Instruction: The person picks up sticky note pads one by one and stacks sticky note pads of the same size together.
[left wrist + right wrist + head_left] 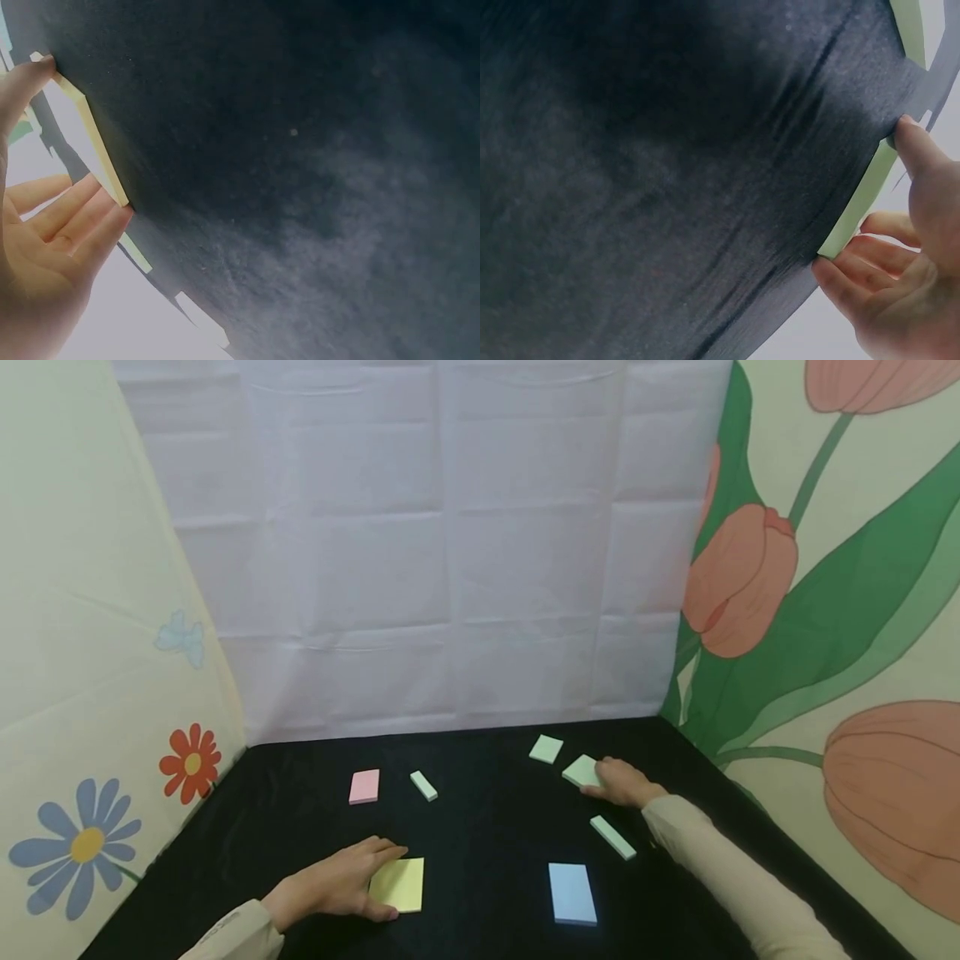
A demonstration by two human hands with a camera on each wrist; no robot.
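My left hand [337,878] holds a square yellow sticky note pad [402,885] at the near left, thumb on its near edge and fingers at its far edge. In the left wrist view, the thumb and fingertips meet opposite ends of this yellow pad [97,142]. At the far right, my right hand [624,783] grips a pale green sticky note pad [579,772]. The right wrist view has its thumb and fingers at the two ends of the green pad [861,199]. Behind that pad lies another pale green square pad [546,749].
A pink pad [364,787] and a narrow pale green pad [423,786] lie at the back left. Another narrow green pad [612,837] sits below the right hand, with a blue pad [572,893] nearer. Fabric walls border the black table cloth [480,835].
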